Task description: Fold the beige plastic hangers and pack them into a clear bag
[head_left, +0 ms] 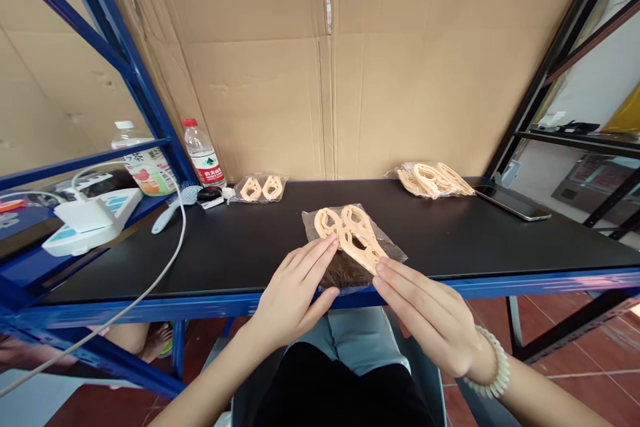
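A beige openwork piece (364,239) with looped cut-outs lies on a clear plastic bag (390,248) near the table's front edge. Beside its upper left is another beige looped piece (327,220); whether the two are joined I cannot tell. My left hand (295,293) reaches in from the left, fingers stretched out and thumb apart, its fingertips touching the beige loops. From the right, my right hand (430,317) rests straight fingertips on the lower end of the long piece. Its thumb is mostly hidden under the palm. A pale beaded bracelet (493,363) circles the right wrist.
At the back stand a small bag of beige pieces (261,188), a larger bag (433,180) and a phone (513,202). A brush (177,207), water bottle (204,157), power strip (95,223) and hanging white cable (165,267) are left. Cardboard (410,73) walls the back.
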The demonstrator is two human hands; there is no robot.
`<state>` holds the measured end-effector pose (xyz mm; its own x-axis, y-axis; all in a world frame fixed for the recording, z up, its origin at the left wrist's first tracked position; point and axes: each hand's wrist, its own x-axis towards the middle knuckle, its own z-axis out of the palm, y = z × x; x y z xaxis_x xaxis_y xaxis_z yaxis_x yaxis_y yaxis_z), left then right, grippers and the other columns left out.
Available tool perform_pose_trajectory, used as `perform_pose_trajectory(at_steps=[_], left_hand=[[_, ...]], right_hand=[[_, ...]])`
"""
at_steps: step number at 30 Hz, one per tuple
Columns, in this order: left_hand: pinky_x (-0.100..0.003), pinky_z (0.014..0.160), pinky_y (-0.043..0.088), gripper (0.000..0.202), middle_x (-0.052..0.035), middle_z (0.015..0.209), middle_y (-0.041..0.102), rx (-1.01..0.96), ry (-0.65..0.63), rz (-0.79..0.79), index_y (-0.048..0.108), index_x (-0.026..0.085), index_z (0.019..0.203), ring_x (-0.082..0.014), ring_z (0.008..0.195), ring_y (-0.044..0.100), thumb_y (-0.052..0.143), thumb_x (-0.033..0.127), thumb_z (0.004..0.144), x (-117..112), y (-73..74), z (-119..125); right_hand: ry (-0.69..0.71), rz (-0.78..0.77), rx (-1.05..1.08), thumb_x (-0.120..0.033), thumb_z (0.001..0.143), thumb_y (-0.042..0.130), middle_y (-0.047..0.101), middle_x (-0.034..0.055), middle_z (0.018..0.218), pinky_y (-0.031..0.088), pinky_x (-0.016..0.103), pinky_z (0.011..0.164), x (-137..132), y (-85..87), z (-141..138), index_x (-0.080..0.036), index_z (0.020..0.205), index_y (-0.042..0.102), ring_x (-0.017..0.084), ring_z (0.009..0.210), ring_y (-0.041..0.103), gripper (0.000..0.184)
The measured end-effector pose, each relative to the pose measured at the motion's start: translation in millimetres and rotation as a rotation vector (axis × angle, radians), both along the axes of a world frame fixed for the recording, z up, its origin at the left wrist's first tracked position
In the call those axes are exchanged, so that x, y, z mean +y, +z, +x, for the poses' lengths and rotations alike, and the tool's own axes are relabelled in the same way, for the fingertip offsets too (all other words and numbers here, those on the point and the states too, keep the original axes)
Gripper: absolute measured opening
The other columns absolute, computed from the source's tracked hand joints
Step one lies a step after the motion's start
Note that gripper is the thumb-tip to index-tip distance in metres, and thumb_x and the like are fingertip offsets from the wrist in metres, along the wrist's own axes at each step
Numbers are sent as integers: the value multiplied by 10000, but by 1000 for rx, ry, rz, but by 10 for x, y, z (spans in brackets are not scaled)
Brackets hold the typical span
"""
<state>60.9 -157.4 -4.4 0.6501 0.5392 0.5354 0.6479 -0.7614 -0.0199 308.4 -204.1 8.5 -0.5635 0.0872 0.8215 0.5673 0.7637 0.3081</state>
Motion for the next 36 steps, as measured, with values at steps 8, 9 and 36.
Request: perform_pose_trajectory(at_steps=[8, 9, 36], left_hand=[[-421, 1097, 373, 636, -126, 1525, 340, -22, -1, 6, 206, 165, 1507, -266, 1387, 345, 459, 305, 941, 10, -19, 4], [-418, 1102, 368, 640, -124, 1529, 333, -25, -2, 4, 200, 164, 1509, -262, 1390, 339, 461, 303, 941, 12, -23, 1], [-402, 1095, 384, 624, -116, 1520, 352, -20, 12, -50, 224, 174, 1503, -252, 1379, 360, 461, 300, 940, 8, -16, -5]], right_hand=[[-42, 45, -23, -30, 925, 415, 670, 217, 1122, 594, 416, 895, 117, -56, -44, 5, 1182, 603, 316, 1173, 573, 321], [-55, 57, -30, -33, 928, 421, 673, 213, 1117, 590, 410, 899, 202, -81, -77, -1, 1156, 616, 309, 1168, 579, 303], [-315, -451, -158, 17, 864, 438, 588, 207, 1250, 508, 417, 996, 667, -124, -469, -40, 1238, 571, 279, 1181, 564, 401]])
